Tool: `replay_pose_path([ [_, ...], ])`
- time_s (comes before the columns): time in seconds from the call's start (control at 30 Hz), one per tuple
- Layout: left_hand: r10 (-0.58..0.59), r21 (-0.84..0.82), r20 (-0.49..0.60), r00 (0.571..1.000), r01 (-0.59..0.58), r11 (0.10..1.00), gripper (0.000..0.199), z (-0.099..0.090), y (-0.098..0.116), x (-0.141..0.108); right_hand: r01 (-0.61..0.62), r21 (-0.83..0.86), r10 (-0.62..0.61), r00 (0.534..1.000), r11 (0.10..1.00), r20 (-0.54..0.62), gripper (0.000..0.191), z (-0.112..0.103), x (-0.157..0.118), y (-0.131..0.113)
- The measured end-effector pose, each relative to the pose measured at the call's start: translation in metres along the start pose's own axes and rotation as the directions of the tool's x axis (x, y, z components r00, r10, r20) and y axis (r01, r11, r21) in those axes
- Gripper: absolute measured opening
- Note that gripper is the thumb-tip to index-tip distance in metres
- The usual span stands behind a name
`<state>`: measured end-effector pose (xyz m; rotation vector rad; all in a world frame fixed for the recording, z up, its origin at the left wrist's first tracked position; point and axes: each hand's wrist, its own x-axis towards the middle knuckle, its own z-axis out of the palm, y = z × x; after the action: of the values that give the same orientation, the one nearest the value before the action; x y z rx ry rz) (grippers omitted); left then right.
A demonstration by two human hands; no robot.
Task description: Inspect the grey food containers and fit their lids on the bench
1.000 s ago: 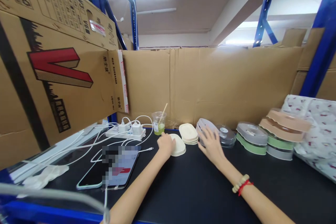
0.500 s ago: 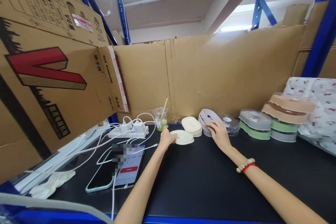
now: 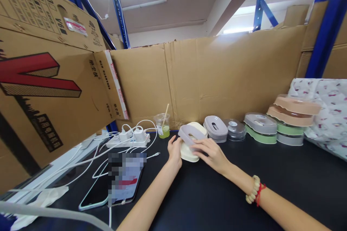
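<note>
My left hand [image 3: 175, 152] is closed on the left edge of a cream oval plastic piece [image 3: 188, 155], which it holds tilted just above the black table. In my right hand [image 3: 213, 154], pinched between fingers and thumb, is a grey-lilac oval cover [image 3: 186, 132] with an opening in its middle. The cover leans over the cream piece; whether the two are joined I cannot tell. Right behind them lies a stack of cream pieces [image 3: 201, 128], partly hidden. A stack of grey-lilac covers [image 3: 216, 130] stands to its right, the top one with a dark slot.
Clear lids [image 3: 235, 130] lie right of the covers. Stacked grey and green boxes [image 3: 260, 130] and peach ones [image 3: 295, 110] stand farther right. A drink cup [image 3: 163, 130], a power strip [image 3: 130, 140] with cables and two phones [image 3: 124, 184] are on the left. Cardboard [image 3: 233, 75] walls the back.
My right hand has brought a grey-lilac cover leftward from its stack to the cream piece. My left hand has drawn the cream piece closer and tilted it. The view has shifted slightly.
</note>
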<state>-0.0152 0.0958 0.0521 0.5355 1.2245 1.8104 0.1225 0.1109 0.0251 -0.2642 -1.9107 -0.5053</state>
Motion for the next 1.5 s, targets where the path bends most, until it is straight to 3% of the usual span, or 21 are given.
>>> replay_pose_path([
  [0.23, 0.005, -0.132, 0.026, 1.000, -0.002, 0.991, 0.031, 0.004, -0.010, -0.005, -0.071, 0.126, 0.063, 0.996, 0.990, 0.066, 0.024, 0.001, 0.000, -0.010],
  [0.43, -0.122, -0.084, 0.136, 0.983, 0.134, 0.987, 0.027, 0.005, -0.003, -0.006, -0.086, 0.217, 0.068, 0.994, 0.972, 0.089, 0.029, 0.004, 0.000, -0.015],
  [0.5, -0.082, -0.095, 0.157, 0.984, 0.097, 0.991, 0.029, 0.005, 0.001, -0.008, -0.136, 0.193, 0.132, 0.991, 0.972, 0.034, 0.025, 0.005, -0.001, -0.014],
  [0.57, -0.003, -0.081, 0.155, 0.988, 0.016, 0.997, 0.036, 0.005, 0.005, -0.010, -0.274, 0.159, 0.286, 0.956, 0.949, -0.062, 0.027, 0.007, -0.003, -0.011],
  [0.6, 0.044, -0.073, 0.154, 0.987, -0.033, 0.997, 0.040, 0.005, 0.007, -0.011, -0.377, 0.172, 0.398, 0.911, 0.910, -0.108, 0.034, 0.008, -0.003, -0.008],
  [0.63, 0.086, -0.070, 0.157, 0.984, -0.076, 0.995, 0.044, 0.006, 0.008, -0.012, -0.498, 0.220, 0.531, 0.838, 0.839, -0.130, 0.044, 0.009, -0.002, -0.006],
  [0.67, 0.115, -0.077, 0.164, 0.980, -0.103, 0.992, 0.047, 0.006, 0.009, -0.013, -0.624, 0.298, 0.675, 0.730, 0.722, -0.106, 0.056, 0.009, -0.001, -0.004],
  [0.73, 0.135, -0.120, 0.194, 0.972, -0.113, 0.986, 0.050, 0.006, 0.009, -0.013, -0.817, 0.457, 0.892, 0.441, 0.351, 0.103, 0.074, 0.008, 0.004, -0.002],
  [0.77, 0.131, -0.148, 0.209, 0.969, -0.101, 0.984, 0.050, 0.006, 0.009, -0.013, -0.857, 0.494, 0.920, 0.302, 0.148, 0.250, 0.074, 0.007, 0.008, -0.003],
  [0.8, 0.120, -0.172, 0.224, 0.967, -0.083, 0.982, 0.050, 0.006, 0.008, -0.012, -0.863, 0.504, 0.902, 0.202, -0.020, 0.382, 0.070, 0.005, 0.012, -0.003],
  [0.83, 0.107, -0.189, 0.237, 0.966, -0.062, 0.980, 0.048, 0.006, 0.008, -0.012, -0.852, 0.505, 0.866, 0.147, -0.134, 0.478, 0.064, 0.003, 0.016, -0.005],
  [0.87, 0.092, -0.199, 0.250, 0.964, -0.042, 0.979, 0.045, 0.006, 0.007, -0.011, -0.836, 0.512, 0.838, 0.127, -0.197, 0.530, 0.057, 0.001, 0.019, -0.006],
  [0.93, 0.049, -0.185, 0.279, 0.959, 0.004, 0.983, 0.037, 0.005, 0.006, -0.010, -0.806, 0.545, 0.828, 0.130, -0.232, 0.546, 0.052, -0.002, 0.024, -0.009],
  [1.03, -0.063, -0.090, 0.334, 0.941, 0.098, 0.991, 0.023, 0.005, 0.004, -0.011, -0.767, 0.604, 0.847, 0.160, -0.217, 0.507, 0.064, -0.003, 0.024, -0.011],
  [1.1, -0.109, -0.043, 0.372, 0.922, 0.134, 0.990, 0.026, 0.004, 0.002, -0.012, -0.751, 0.629, 0.847, 0.192, -0.199, 0.496, 0.071, -0.002, 0.023, -0.010],
  [1.2, 0.013, -0.036, 0.392, 0.920, 0.001, 0.999, 0.034, 0.004, -0.002, -0.014, -0.762, 0.638, 0.867, 0.239, -0.112, 0.437, 0.070, -0.001, 0.022, -0.006],
  [1.3, 0.130, 0.017, 0.455, 0.881, -0.155, 0.988, 0.045, 0.003, -0.007, -0.017, -0.753, 0.658, 0.874, 0.321, 0.001, 0.365, 0.065, -0.005, 0.024, -0.001],
  [1.37, 0.110, 0.053, 0.495, 0.862, -0.156, 0.986, 0.053, 0.003, -0.009, -0.020, -0.757, 0.652, 0.856, 0.362, 0.040, 0.369, 0.063, -0.007, 0.023, 0.002],
  [1.5, 0.057, 0.094, 0.495, 0.867, -0.119, 0.988, 0.060, 0.003, -0.012, -0.022, -0.800, 0.586, 0.841, 0.402, 0.131, 0.362, 0.061, -0.007, 0.018, 0.004],
])
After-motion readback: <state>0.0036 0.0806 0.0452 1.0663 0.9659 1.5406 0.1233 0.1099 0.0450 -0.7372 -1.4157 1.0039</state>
